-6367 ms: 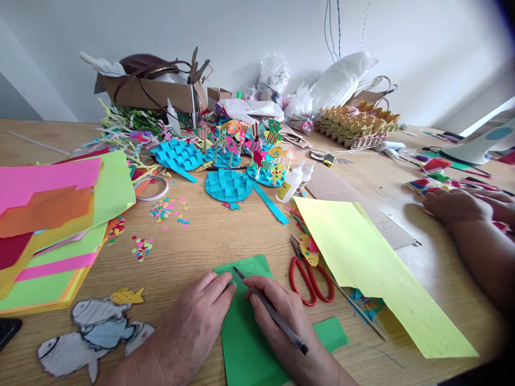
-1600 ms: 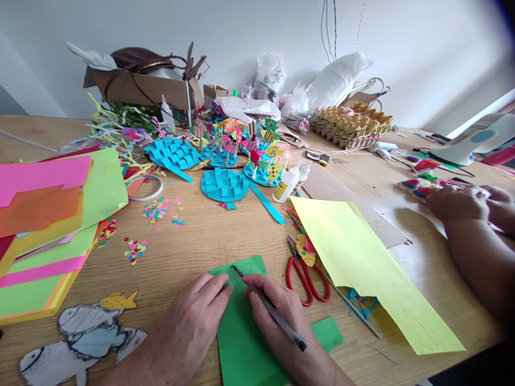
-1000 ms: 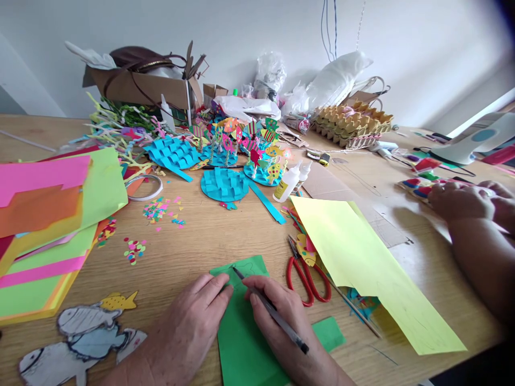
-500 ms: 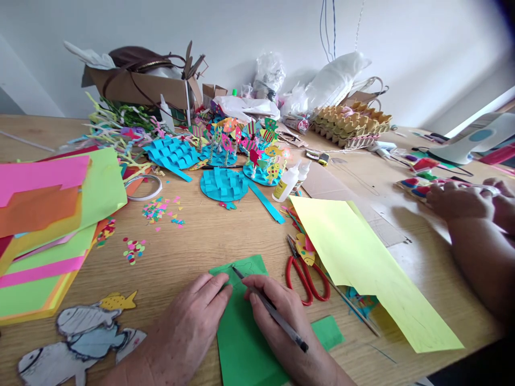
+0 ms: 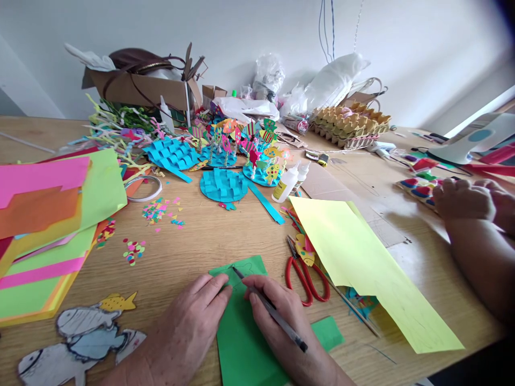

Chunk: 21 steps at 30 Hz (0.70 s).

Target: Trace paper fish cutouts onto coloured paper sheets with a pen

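A sheet of green paper point(image 5: 237, 343) lies on the table in front of me, a faint fish-like pencil or pen outline near its top edge. My left hand point(image 5: 193, 316) rests flat on the sheet's left side, fingers stretched out and pressing it. In my right hand point(image 5: 284, 308) is a pen point(image 5: 277, 316), its tip touching the paper at the outline. Red-handled scissors point(image 5: 288, 273) lie just right of that hand, beside a yellow paper fish point(image 5: 304, 251). White paper fish cutouts point(image 5: 80, 320) and another yellow fish point(image 5: 116, 302) sit left of my left forearm.
Coloured paper sheets point(image 5: 44, 220) are stacked at left, near a tape roll point(image 5: 158, 190) and confetti point(image 5: 132, 251). Blue woven discs point(image 5: 223, 185), glue bottles point(image 5: 285, 185) and egg trays point(image 5: 350, 126) stand behind. Yellow-green paper point(image 5: 341, 241) lies right; another person's hands point(image 5: 462, 201) are beyond it.
My hands, the pen and the green paper look almost unchanged. The other person's hands at far right have shifted slightly to the right, uncovering more of the coloured item beneath.
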Motion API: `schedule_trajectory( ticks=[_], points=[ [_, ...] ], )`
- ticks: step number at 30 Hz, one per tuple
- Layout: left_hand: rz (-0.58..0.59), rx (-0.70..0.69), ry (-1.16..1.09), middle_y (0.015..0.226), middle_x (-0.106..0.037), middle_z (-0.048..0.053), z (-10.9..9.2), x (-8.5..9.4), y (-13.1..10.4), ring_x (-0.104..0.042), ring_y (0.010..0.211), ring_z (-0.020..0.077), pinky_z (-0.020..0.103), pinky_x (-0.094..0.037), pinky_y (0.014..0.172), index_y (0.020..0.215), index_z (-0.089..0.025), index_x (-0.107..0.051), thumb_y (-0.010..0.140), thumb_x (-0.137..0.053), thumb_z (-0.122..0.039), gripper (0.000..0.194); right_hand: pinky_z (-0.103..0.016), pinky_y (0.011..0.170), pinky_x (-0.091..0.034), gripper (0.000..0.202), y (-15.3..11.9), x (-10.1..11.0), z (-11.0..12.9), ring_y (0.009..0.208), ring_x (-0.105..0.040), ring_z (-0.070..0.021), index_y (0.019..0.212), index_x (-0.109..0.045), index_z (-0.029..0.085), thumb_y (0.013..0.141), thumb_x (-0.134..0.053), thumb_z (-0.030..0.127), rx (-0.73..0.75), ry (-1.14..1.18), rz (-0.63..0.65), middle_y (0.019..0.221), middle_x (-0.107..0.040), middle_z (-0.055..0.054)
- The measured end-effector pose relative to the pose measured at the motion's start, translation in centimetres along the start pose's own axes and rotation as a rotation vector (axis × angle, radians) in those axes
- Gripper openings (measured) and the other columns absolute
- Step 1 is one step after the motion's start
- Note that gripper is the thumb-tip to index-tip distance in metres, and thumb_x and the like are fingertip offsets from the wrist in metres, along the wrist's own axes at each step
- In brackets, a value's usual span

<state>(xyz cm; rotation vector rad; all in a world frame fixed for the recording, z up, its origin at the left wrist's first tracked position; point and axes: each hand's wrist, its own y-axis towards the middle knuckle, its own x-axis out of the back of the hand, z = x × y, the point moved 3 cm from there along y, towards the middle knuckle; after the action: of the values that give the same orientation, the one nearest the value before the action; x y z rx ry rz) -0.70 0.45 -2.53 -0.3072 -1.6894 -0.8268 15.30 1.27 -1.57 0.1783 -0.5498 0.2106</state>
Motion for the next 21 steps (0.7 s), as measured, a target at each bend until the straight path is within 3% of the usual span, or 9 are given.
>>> schedule_trajectory(
  ticks=[21],
  points=[
    [-0.024, -0.014, 0.006, 0.105, -0.065, 0.005, 0.1, 0.19, -0.01, -0.06, 0.094, 0.019, 0.03, -0.052, 0.084, 0.102, -0.015, -0.064, 0.088, -0.03, -0.001, 0.039, -0.017, 0.064, -0.049, 0.02, -0.09, 0.22, 0.28, 0.07, -0.065, -0.0124, 0.097, -0.064, 0.016, 0.086, -0.047, 0.016, -0.007, 0.003, -0.017, 0.08, -0.07, -0.002]
  ],
)
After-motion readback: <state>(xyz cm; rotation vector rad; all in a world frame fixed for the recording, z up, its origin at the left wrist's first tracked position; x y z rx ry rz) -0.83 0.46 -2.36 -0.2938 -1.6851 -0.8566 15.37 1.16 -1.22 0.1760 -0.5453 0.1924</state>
